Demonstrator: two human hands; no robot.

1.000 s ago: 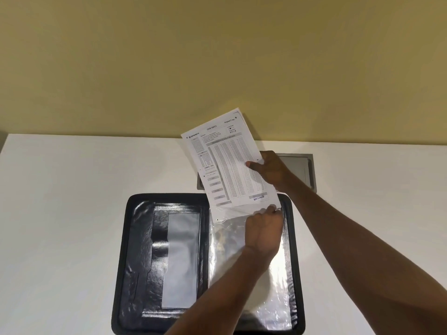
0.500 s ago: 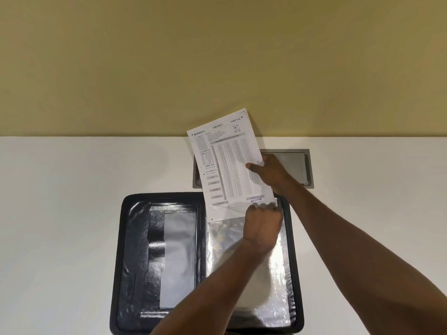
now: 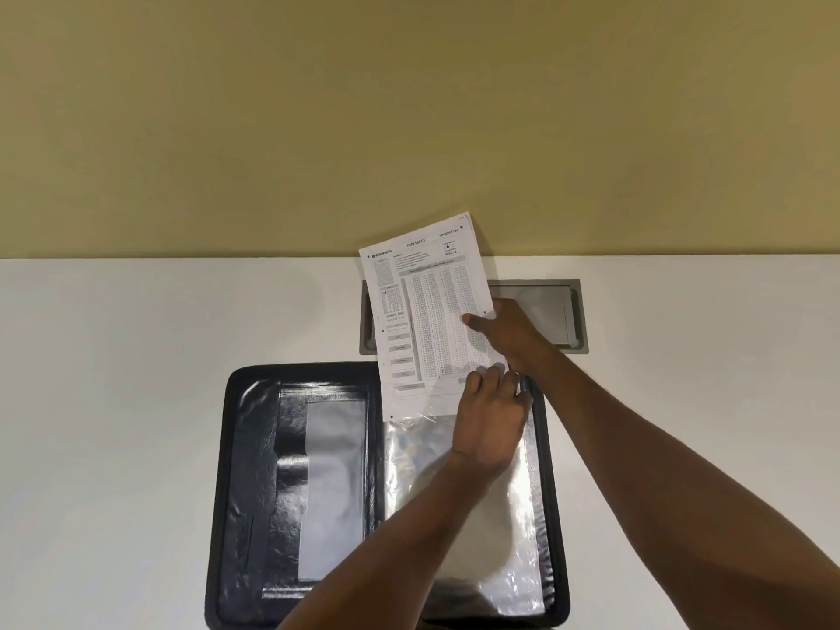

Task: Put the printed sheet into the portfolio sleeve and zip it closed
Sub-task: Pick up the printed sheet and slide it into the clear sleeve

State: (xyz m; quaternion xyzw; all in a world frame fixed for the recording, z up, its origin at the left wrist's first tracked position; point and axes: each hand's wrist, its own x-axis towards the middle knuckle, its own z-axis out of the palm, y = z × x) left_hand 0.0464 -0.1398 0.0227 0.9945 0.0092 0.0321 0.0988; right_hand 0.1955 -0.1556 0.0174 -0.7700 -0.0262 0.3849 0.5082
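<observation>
Partly behind left hand (image 3: 493, 420), printed sheet (image 3: 427, 311).

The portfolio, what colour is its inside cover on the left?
Glossy black; the portfolio shows best in the head view.

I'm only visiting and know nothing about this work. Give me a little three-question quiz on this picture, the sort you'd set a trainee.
1. True or false: the white printed sheet is already fully inside the clear plastic sleeve.
2. Which hand pinches the sheet's right edge? A) the left B) the right C) neither
3. Fill in: the glossy black portfolio lies ___ on the white table.

Key:
1. False. Most of the sheet sticks out above the sleeve's mouth.
2. B. The right hand pinches it, and the left hand is at the sleeve's mouth.
3. Open.
</observation>
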